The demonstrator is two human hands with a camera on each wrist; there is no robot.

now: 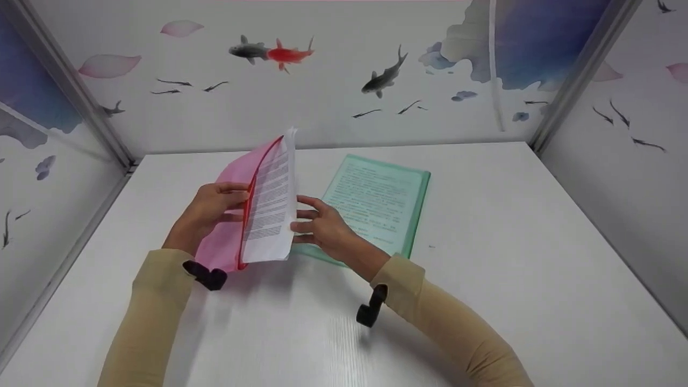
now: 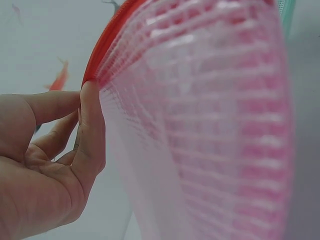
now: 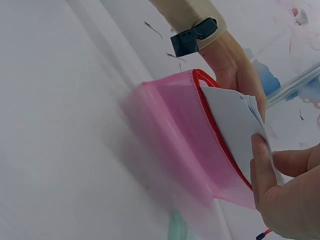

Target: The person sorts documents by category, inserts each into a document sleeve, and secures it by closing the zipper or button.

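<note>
Both hands are up over the white desk (image 1: 484,258), working a pink mesh pouch (image 1: 231,215) that stands on edge near the middle-left, its lower end close to the desk surface. The left hand (image 1: 207,212) is on the left side of the pouch, fingers curled and pinching its red zipper edge (image 1: 248,207); the left wrist view shows the thumb (image 2: 90,135) pressed right against that red rim with the mesh bulging out beside it. A sheaf of printed paper sheets (image 1: 271,207) sticks up out of the open mouth of the pouch, tilted a little to the right, with the top corner rising above the pink.

The right hand (image 1: 322,226) comes in from the right, fingers fairly straight and laid along the right edge of the sheets. In the right wrist view its thumb (image 3: 262,170) sits flat on the white paper, pinching the stack against the fingers behind.

Just to the right, lying flat on the desk, is a green transparent folder (image 1: 384,201) with a printed page inside, its near-left corner tucked behind the right hand. Behind it all stands a wall (image 1: 349,70) painted with fish.
</note>
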